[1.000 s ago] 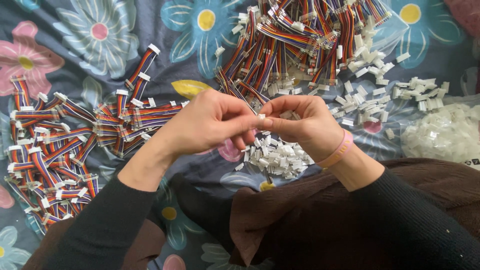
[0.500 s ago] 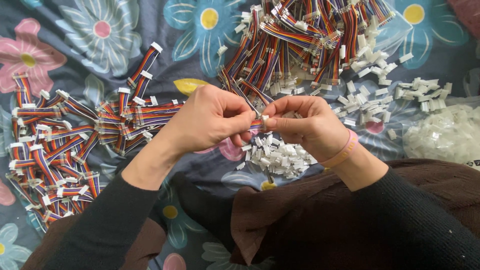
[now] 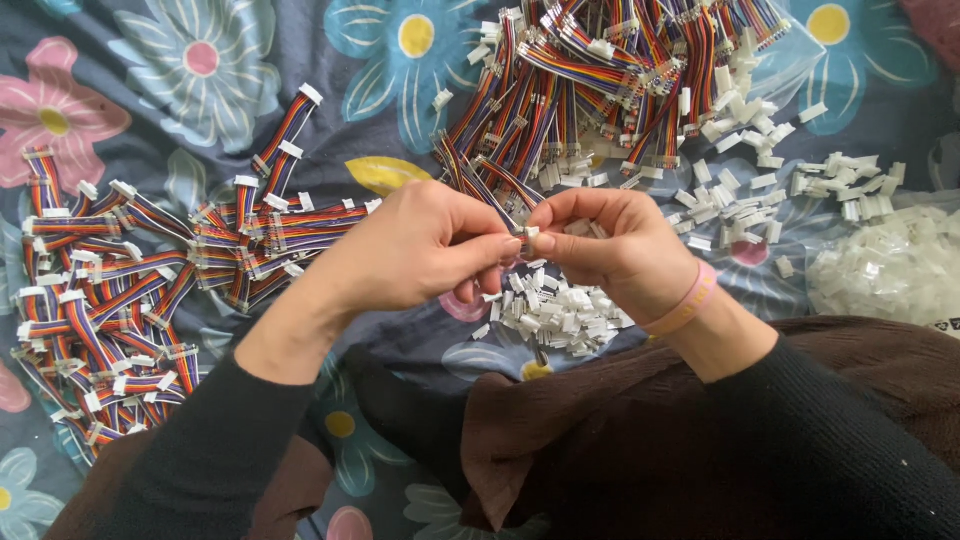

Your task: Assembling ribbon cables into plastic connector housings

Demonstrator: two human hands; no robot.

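Note:
My left hand (image 3: 415, 250) and my right hand (image 3: 605, 245) meet fingertip to fingertip above a flowered cloth. Between them runs a short rainbow ribbon cable (image 3: 487, 183), pinched by the left fingers. The right fingers pinch a small white plastic connector (image 3: 531, 232) at the cable's end. Just below the hands lies a small heap of white connectors (image 3: 560, 315). A pink band circles my right wrist.
A large pile of ribbon cables (image 3: 600, 80) lies at the top. Cables with white connectors (image 3: 120, 280) are spread on the left. Loose white connectors (image 3: 760, 180) and a clear bag of them (image 3: 890, 265) lie to the right. A brown garment (image 3: 700, 450) covers the lower right.
Both hands have stayed together at the same spot, with small finger movements on the cable end. The piles have not moved.

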